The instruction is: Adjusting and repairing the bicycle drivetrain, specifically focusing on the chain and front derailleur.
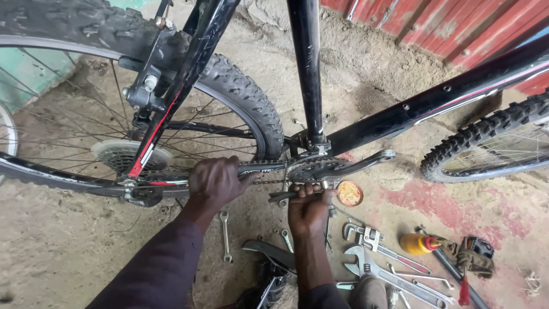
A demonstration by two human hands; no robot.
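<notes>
A black bicycle stands in front of me, its frame (440,100) crossing the view. My left hand (216,182) is closed around the black crank arm (267,167) beside the chainring (313,170). My right hand (309,205) grips a grey wrench (281,197) held just under the chainring, at the bottom bracket. The other crank arm (366,162) points right. The chain runs left toward the rear sprockets (123,154) inside the rear wheel (240,97).
Spanners (225,236), an adjustable wrench (389,276), a pipe wrench (372,237), a yellow-handled screwdriver (420,243) and a small round tin (349,193) lie on the dirt floor. The front tyre (486,137) is at the right, a red metal wall (457,28) behind.
</notes>
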